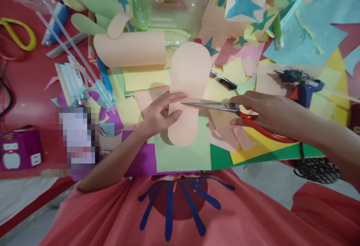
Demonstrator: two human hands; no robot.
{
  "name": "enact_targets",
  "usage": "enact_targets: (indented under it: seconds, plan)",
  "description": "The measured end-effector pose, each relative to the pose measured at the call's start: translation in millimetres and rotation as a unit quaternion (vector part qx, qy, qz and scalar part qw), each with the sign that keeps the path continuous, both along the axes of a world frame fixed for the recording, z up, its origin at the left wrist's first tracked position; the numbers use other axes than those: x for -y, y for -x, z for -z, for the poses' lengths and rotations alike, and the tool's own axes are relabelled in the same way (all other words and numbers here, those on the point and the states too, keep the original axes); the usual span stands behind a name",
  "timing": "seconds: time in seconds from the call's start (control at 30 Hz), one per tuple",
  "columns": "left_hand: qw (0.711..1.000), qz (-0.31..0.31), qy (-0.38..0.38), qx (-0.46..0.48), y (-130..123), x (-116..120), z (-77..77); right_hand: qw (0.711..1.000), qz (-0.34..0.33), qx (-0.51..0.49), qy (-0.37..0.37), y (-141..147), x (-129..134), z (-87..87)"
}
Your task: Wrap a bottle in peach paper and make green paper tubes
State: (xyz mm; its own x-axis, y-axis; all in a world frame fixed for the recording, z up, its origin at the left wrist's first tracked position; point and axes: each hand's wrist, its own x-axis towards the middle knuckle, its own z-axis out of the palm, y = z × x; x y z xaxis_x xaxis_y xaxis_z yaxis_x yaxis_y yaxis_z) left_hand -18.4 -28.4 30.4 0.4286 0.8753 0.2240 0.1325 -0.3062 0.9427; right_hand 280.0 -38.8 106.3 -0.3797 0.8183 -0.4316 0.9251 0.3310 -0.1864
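A peach paper sole-shaped cutout (pixel 189 69), wide at the top and narrower at the waist, lies over a pale green sheet (pixel 182 159). My left hand (pixel 161 114) rests at its left edge, index finger and thumb apart on the paper. Red-handled scissors (pixel 222 106) are in my right hand (pixel 258 107), its fingers wrapped round the handles. Their blades point left across the waist of the cutout and look closed or nearly so. Above the cutout's left side lies a bottle wrapped in peach paper (pixel 132 49).
A blue glue gun (pixel 306 88) lies at the right, a black marker (pixel 223 80) near the middle. Phone (pixel 78 137), purple power socket (pixel 22 150) and yellow-handled scissors (pixel 21 34) are at the left. Plastic bottles and star-decorated papers (pixel 244 4) crowd the back.
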Motion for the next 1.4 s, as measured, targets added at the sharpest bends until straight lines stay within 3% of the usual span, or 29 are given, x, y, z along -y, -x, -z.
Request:
enact_targets:
  seconds: [0.3, 0.6, 0.83, 1.4]
  plan:
    - [1.0, 0.013, -0.007, -0.001, 0.5, -2.9, 0.9, 1.0, -0.003, 0.01, 0.019, 4.6, -3.3, -9.2]
    - [1.0, 0.012, 0.021, -0.017, -0.4, -1.0, -2.5, 1.0, -0.003, 0.001, 0.01, -1.5, 0.8, -5.3]
    - [0.999, 0.006, 0.03, -0.026, -1.4, -0.5, -4.0, 1.0, -0.01, 0.019, 0.022, 6.7, 3.3, -13.5]
    - [0.999, 0.023, 0.023, -0.029, -2.7, 0.5, -6.2, 0.998, -0.048, -0.022, 0.038, 25.5, -4.9, -14.5]
